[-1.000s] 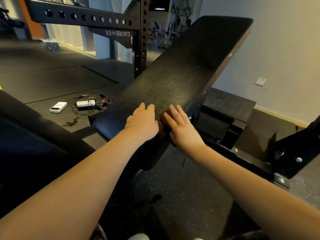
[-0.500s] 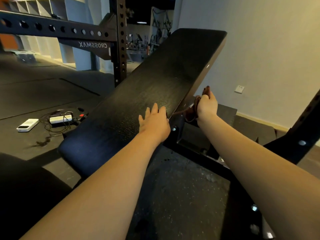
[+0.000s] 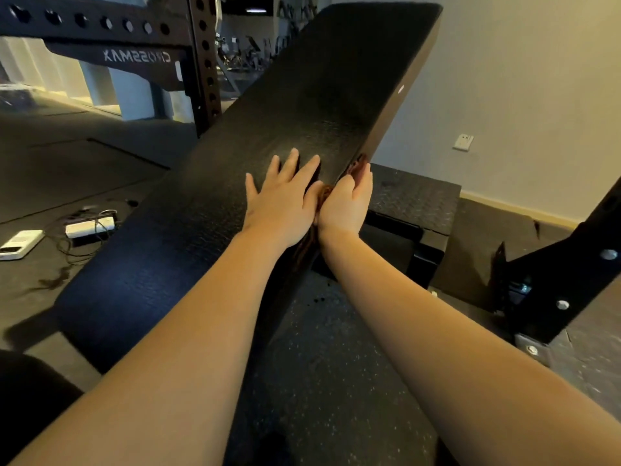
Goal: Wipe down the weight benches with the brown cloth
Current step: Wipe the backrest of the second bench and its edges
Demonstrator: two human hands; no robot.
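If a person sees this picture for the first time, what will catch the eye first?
The long black bench, tilted upward, fills the middle of the view. The left hand lies flat on it with spread fingers, while the right hand holds the cloth against the bench's right edge. At the upper left stands a black rack with holes.

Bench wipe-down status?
Done: cannot tell; the bench pad shows no wipe marks. In hand: left hand rests flat on the pad; right hand grips the brown cloth against its right side edge. Left: probably that edge's upper stretch.
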